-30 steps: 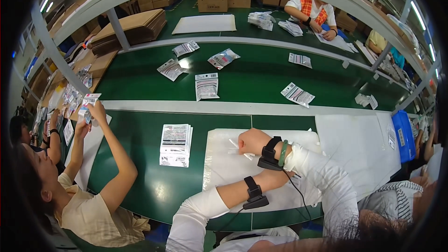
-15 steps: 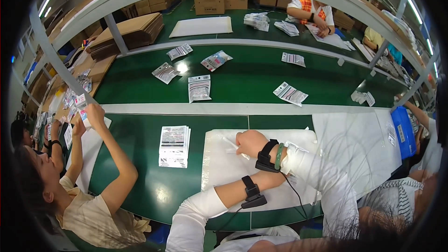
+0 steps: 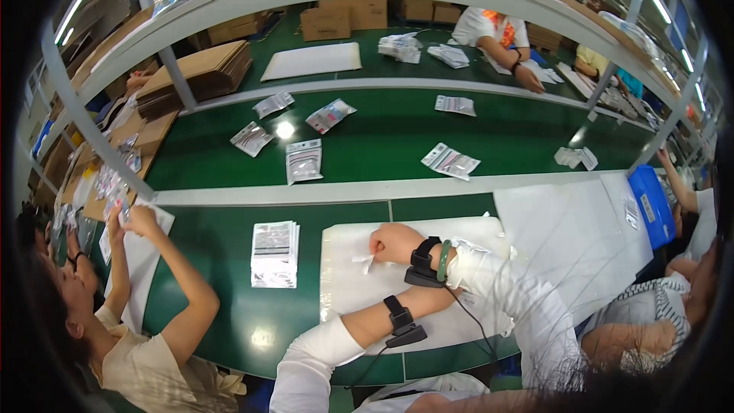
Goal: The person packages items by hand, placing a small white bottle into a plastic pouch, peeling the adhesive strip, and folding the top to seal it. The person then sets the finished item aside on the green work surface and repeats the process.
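Observation:
My forearms cross over a white sheet (image 3: 344, 291) on the green table. My right hand (image 3: 396, 243) reaches left over the sheet, fingers curled together. They pinch a small white piece (image 3: 362, 262), perhaps paper or film, which sticks out below the fingertips. My left hand lies beyond the left wrist, hidden under the right forearm and cuff, so its fingers do not show. Both wrists carry black strapped devices with cables; a green bangle (image 3: 443, 260) circles the right one. Left of the sheet sits a stack of white printed leaflets (image 3: 274, 256).
Several printed pouches (image 3: 304, 160) lie on the green surface beyond a pale rail (image 3: 344, 190). At the right are another white sheet (image 3: 573, 245) and a blue bin (image 3: 651, 206). A co-worker (image 3: 153, 344) sits close at the left; another person's arm shows at the far right.
The view has shifted slightly. The white piece at my right fingertips now hangs lower, toward me. The left co-worker's hands have come down, and the person across has moved an arm.

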### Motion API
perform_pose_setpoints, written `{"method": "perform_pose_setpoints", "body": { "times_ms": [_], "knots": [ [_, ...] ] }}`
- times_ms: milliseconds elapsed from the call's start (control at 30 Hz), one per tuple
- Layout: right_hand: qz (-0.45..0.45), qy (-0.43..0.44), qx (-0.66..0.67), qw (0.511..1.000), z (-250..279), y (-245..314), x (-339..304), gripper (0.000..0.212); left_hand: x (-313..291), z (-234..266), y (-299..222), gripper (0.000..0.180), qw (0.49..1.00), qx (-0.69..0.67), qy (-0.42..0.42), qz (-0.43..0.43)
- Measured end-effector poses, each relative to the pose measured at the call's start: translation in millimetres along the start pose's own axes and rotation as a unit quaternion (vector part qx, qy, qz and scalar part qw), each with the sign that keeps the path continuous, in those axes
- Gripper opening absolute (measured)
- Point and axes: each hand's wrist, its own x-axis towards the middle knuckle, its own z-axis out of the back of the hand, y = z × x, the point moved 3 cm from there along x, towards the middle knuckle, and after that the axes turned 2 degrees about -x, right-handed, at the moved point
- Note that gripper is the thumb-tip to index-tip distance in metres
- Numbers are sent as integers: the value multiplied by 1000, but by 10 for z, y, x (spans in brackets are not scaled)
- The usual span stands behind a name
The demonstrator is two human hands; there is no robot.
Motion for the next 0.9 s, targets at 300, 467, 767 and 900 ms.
{"method": "perform_pose_setpoints", "body": {
  "times_ms": [300,467,767,900],
  "knots": [
    [36,-88,149,984,445,-280,-192,12,-5,130,-117,34,973,213,67,-59],
    [-14,-145,-2,989,872,-785,-325,15,-12,104,-146,42,948,278,-5,-153],
    [-113,-85,-140,980,882,-1281,-507,16,4,112,-153,46,948,277,33,-152],
    [-117,-24,-28,992,858,-1367,-513,21,-12,136,-202,47,949,277,31,-145]
  ]
}}
